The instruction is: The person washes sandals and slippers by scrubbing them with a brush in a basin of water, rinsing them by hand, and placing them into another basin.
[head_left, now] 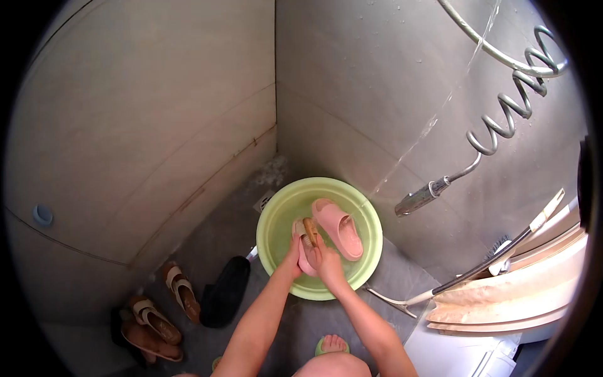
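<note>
Scrubbing pink slipper (304, 251) in green basin (270, 232): left hand (293, 252) gripping its edge, right hand (321, 261) clenching brush (310, 227). Slipper looking light, soft, wet-slippery; sides giving best hold.

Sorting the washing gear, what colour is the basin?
Pale green basin, clearest in the head view.

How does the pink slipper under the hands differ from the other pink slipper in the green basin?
The pink slipper under the hands is mostly hidden by the left hand, the right hand and a brush; the other pink slipper lies untouched, its strap and sole in plain view. The first sits near the middle of the green basin, the other toward its right. Both are pink and lie inside the basin.
</note>
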Motion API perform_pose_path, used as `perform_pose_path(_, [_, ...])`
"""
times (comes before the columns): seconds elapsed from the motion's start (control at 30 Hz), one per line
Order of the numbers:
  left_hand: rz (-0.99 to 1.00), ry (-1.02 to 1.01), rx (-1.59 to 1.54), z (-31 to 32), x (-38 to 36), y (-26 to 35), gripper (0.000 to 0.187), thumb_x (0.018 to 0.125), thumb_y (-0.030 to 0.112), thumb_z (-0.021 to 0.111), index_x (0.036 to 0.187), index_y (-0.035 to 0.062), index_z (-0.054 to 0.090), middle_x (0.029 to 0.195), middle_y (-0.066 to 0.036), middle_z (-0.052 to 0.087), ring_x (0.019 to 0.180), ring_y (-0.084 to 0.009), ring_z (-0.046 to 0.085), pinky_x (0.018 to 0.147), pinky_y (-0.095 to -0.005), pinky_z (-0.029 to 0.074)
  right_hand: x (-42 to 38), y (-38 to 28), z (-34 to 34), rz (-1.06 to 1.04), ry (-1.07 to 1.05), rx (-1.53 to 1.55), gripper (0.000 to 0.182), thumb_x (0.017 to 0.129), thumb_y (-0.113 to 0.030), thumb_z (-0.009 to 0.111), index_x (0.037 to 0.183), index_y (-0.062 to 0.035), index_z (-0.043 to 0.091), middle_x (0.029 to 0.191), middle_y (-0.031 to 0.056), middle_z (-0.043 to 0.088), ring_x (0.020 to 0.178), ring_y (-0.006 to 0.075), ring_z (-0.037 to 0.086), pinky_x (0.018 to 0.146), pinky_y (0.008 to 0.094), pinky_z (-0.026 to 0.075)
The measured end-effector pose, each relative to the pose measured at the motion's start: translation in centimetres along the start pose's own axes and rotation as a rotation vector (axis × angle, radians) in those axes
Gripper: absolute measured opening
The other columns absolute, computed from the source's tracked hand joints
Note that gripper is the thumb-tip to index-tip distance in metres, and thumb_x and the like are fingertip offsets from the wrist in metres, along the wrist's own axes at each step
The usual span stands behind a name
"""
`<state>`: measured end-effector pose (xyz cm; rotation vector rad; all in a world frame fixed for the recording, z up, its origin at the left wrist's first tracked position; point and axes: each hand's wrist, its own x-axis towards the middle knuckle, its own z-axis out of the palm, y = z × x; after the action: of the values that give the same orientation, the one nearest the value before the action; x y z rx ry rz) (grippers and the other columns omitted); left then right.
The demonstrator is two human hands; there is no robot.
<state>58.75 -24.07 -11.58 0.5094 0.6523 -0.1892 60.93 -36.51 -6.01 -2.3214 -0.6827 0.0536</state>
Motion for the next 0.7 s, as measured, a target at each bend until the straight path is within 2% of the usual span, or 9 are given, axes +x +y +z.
perform_pose_path(0.1, [-0.016,-0.079,-0.101,-0.4,-0.2,0.3,0.059,0.098,0.055,0.034,0.139,0.0134,0.039,0.131,-0.009,0.053,0.119,-0.0249,0.052,0.098,-0.0406,0.045,-0.4,-3.9,-2.4,-0.171,-0.056,-0.067,0.046,0.087,-0.019,0.056,0.132,-0.0097,0.051,0.077,0.0232,0.063,0.066,0.0403,0.064,0.058,0.048,0.052])
perform_pose_path(0.17, [-0.056,-0.099,-0.121,-0.5,-0.6,0.0,0.06,0.098,0.055,0.031,0.138,0.0117,0.041,0.13,-0.009,0.054,0.117,-0.0244,0.053,0.098,-0.0398,0.044,2.1,-4.9,-2.8,-0.009,-0.084,-0.247,0.036,0.088,-0.019,0.057,0.123,-0.0107,0.058,0.082,0.0243,0.063,0.068,0.0414,0.063,0.064,0.0493,0.051])
perform_pose_path(0.3, [0.086,0.034,0.053,-1.2,1.3,-0.8,0.056,0.101,0.047,0.03,0.138,0.0073,0.041,0.129,-0.01,0.054,0.115,-0.0237,0.054,0.096,-0.0394,0.045,6.7,-1.8,0.2,0.09,-0.035,-0.208,0.042,0.088,-0.018,0.054,0.129,-0.0083,0.052,0.09,0.0275,0.063,0.075,0.0447,0.063,0.068,0.0518,0.05])
perform_pose_path(0.37, [0.29,0.074,0.059,-1.9,1.5,-0.5,0.057,0.101,0.047,0.031,0.14,0.0062,0.038,0.132,-0.012,0.052,0.118,-0.0258,0.053,0.099,-0.0399,0.043,7.1,-1.7,0.6,0.147,-0.066,-0.112,0.044,0.088,-0.016,0.053,0.131,-0.0057,0.049,0.093,0.0287,0.062,0.081,0.0458,0.062,0.072,0.0521,0.049])
perform_pose_path(0.43, [0.24,0.153,-0.044,-1.4,0.2,-0.5,0.058,0.101,0.048,0.031,0.14,0.0055,0.038,0.133,-0.012,0.051,0.119,-0.0269,0.052,0.1,-0.0403,0.043,5.4,-2.1,0.4,0.21,-0.124,-0.016,0.046,0.088,-0.014,0.053,0.132,-0.0032,0.047,0.095,0.0299,0.062,0.087,0.0469,0.061,0.077,0.0524,0.048])
perform_pose_path(0.5, [0.185,0.217,-0.153,-0.5,-1.0,0.0,0.059,0.101,0.048,0.031,0.14,0.0048,0.037,0.134,-0.013,0.049,0.12,-0.0279,0.051,0.101,-0.0408,0.042,1.5,-2.6,-2.1,0.154,-0.013,0.085,0.047,0.088,-0.011,0.051,0.134,-0.002,0.044,0.101,0.0301,0.06,0.097,0.0476,0.058,0.083,0.0518,0.045])
perform_pose_path(0.6, [0.154,0.272,-0.282,0.3,-2.2,0.2,0.059,0.1,0.05,0.031,0.137,0.0047,0.041,0.13,-0.014,0.053,0.116,-0.0289,0.054,0.096,-0.0434,0.047,-4.4,-3.7,-7.2,0.01,-0.074,0.187,0.043,0.089,-0.012,0.052,0.131,-0.0064,0.05,0.1,0.0289,0.06,0.098,0.0469,0.057,0.083,0.0489,0.045])
perform_pose_path(0.67, [0.162,0.292,-0.228,2.3,-4.7,0.8,0.058,0.1,0.05,0.032,0.135,0.0046,0.043,0.127,-0.013,0.054,0.113,-0.0281,0.055,0.091,-0.0436,0.048,-5.8,-5.0,-9.3,0.168,-0.501,-0.06,0.036,0.089,-0.015,0.052,0.125,-0.0095,0.055,0.093,0.0282,0.06,0.089,0.0462,0.059,0.08,0.0484,0.046])
perform_pose_path(0.7, [0.165,0.304,-0.168,3.3,-5.4,0.9,0.057,0.1,0.05,0.033,0.132,0.0045,0.044,0.125,-0.012,0.055,0.11,-0.0274,0.056,0.087,-0.0438,0.05,-5.4,-4.1,-8.4,0.176,-0.494,-0.06,0.036,0.089,-0.015,0.052,0.125,-0.0095,0.055,0.093,0.0282,0.06,0.089,0.0462,0.059,0.08,0.0484,0.046])
